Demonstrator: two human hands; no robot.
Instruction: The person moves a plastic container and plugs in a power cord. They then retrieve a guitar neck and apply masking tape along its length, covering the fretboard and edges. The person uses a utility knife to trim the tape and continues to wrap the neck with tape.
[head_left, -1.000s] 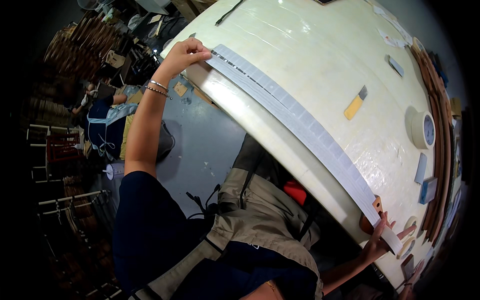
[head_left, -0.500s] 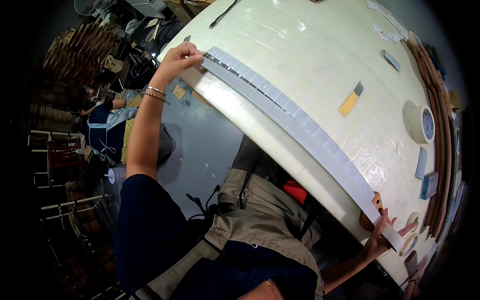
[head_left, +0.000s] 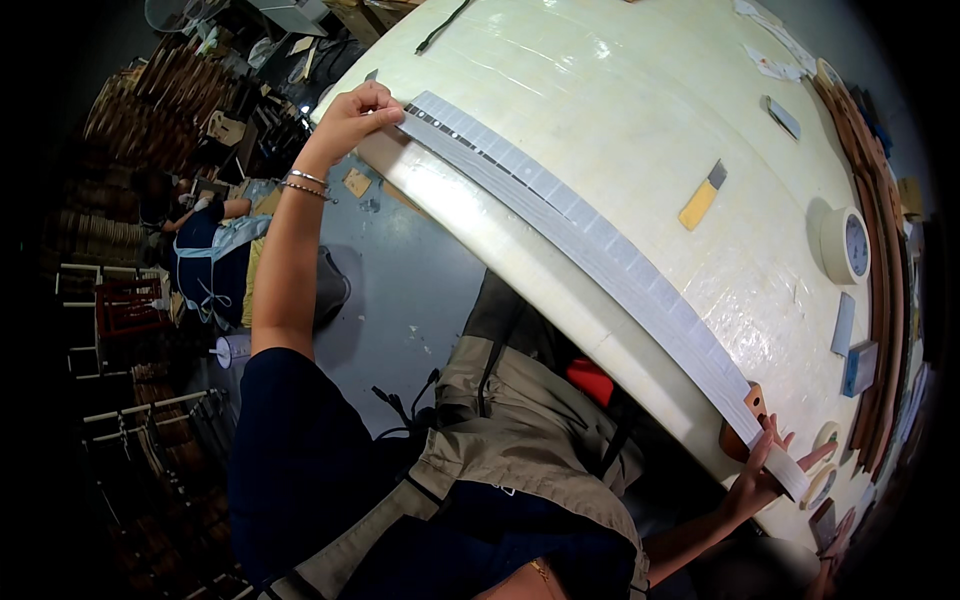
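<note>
A long strip of pale masking tape (head_left: 625,285) stretches between my hands along the near edge of a guitar neck (head_left: 527,172). The neck's fretboard is largely covered by pale tape; a dark, dotted band shows toward its left end. My left hand (head_left: 357,118) pinches the tape's left end between thumb and fingers. At the other end my right hand (head_left: 762,478) holds the tape roll (head_left: 787,474), with some fingers stretched out. Beside it, the neck's brown wooden end (head_left: 755,403) shows partly from under the tape.
On the pale, film-covered table (head_left: 600,90) lie a yellow-handled scraper (head_left: 702,197), a large tape roll (head_left: 846,246), a blue block (head_left: 859,369) and smaller tape rolls (head_left: 822,487). Brown wooden strips (head_left: 880,300) line the right side. Another person's hand (head_left: 836,540) is at lower right; an aproned person (head_left: 215,262) is at left.
The stretched tape has shifted slightly over the fretboard, so less of the dark band shows along its middle. Both hands keep nearly the same place and grip.
</note>
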